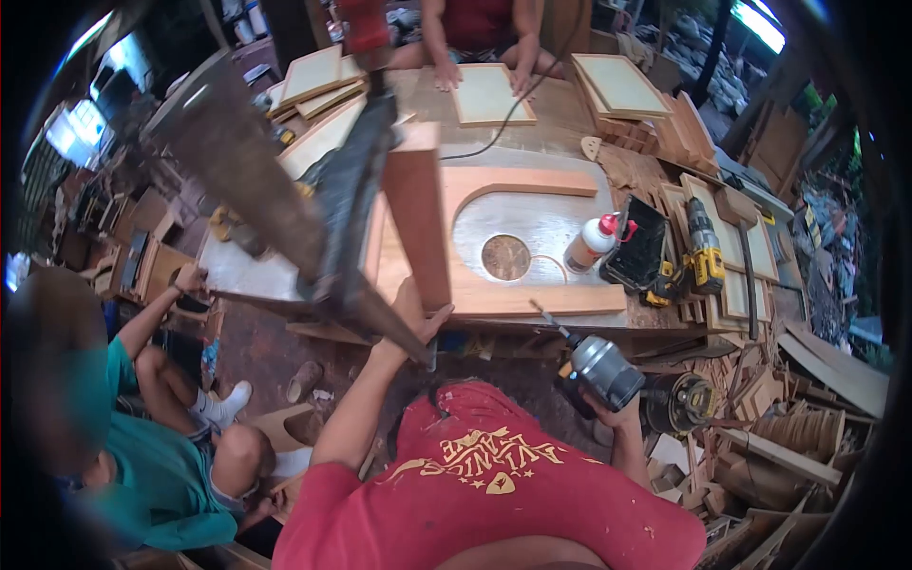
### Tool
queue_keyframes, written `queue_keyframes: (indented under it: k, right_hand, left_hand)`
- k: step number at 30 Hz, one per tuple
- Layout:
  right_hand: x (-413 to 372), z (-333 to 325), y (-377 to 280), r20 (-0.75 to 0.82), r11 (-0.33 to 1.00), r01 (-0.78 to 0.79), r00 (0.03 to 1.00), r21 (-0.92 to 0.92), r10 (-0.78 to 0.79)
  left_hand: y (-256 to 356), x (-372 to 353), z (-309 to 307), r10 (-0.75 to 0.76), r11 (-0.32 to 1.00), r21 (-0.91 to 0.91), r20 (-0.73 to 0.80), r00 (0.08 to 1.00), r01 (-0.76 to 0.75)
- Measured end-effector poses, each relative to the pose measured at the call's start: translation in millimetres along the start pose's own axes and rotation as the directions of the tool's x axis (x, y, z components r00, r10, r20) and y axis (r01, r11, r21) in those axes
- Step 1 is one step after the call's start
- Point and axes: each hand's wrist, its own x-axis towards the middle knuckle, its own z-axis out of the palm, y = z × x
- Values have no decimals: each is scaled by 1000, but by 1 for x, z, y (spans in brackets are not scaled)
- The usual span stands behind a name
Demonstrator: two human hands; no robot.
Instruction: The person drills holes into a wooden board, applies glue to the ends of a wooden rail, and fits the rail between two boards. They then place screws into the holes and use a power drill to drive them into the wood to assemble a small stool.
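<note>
My left hand [414, 318] is closed around the lower end of an upright reddish wooden board [418, 223], at the front edge of the bench. My right hand [619, 410] grips a cordless drill [605, 369], its long bit pointing up and left toward the wooden frame. This pale wooden frame [532, 300] with a rounded inner corner lies flat on the bench. A large dark metal clamp [356, 180], blurred and close to the camera, stands left of the board and hides part of the bench.
On the bench are a glue bottle [587, 245] with a red cap, an open black case [638, 242] and a yellow drill [704, 249]. Panels [617, 84] are stacked behind. Across the bench, a person's hands [446, 76] touch a panel [492, 93]. Another person [161, 456] sits at left.
</note>
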Motion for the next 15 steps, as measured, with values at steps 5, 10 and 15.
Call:
queue_keyframes:
  k: [5,10,15]
  right_hand:
    - [14,22,-109,435,965,-263,869,5,235]
    - [-12,91,-131,552,941,-330,773,-71,313]
    - [23,188,-169,572,952,-242,815,185,96]
  left_hand:
    - [-18,-23,-25,23,996,-81,0,1000,-23]
    - [-38,-74,-93,-256,925,-331,-188,948,184]
    - [-122,-155,-157,-640,703,-600,-301,707,381]
